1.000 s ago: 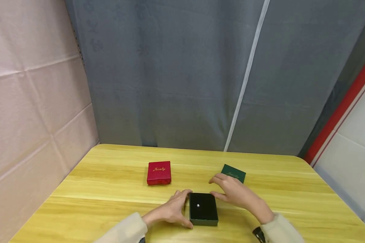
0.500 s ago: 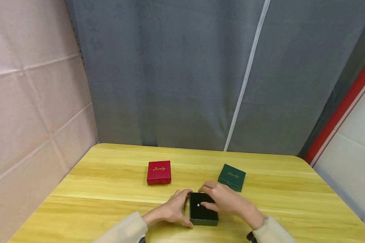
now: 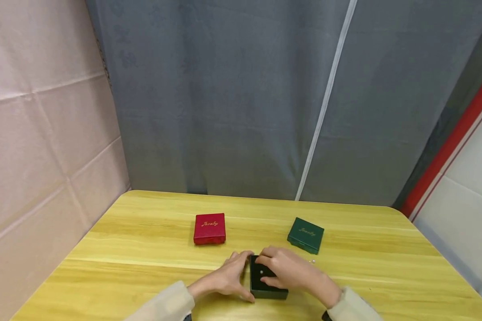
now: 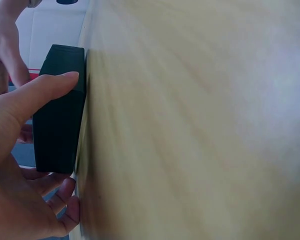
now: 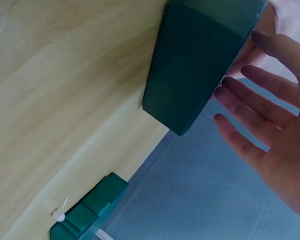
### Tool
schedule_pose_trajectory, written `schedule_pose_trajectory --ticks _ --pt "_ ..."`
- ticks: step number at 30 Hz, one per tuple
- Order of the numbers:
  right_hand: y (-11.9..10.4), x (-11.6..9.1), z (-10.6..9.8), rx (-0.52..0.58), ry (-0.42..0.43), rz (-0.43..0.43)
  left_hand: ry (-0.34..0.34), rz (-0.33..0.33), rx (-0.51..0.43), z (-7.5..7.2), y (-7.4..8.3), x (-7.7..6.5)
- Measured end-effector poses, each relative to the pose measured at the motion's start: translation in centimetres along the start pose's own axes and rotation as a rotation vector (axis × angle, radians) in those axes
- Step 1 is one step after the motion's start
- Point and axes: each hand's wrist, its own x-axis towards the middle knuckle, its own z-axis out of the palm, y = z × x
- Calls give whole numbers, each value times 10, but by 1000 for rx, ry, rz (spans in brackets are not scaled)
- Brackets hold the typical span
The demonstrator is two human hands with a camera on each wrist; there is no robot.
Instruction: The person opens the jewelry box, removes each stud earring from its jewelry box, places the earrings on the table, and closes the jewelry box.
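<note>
Dark green box [image 4: 60, 125], black lining [image 3: 258, 283]

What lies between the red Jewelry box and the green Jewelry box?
Just bare tabletop: the head view shows nothing between the red box and the green box.

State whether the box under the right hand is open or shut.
The box is open: no lid covers it, and its black insert and small white bead show.

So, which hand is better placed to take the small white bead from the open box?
Right, probably: the right hand is over the box, near the bead, while the left hand holds the box.
</note>
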Motion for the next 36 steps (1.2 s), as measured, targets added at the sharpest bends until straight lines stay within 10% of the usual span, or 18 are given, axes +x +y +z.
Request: schedule_pose_trajectory --ticks 36 --pt "-10 4 12 -130 -27 5 4 6 -24 0 -1 0"
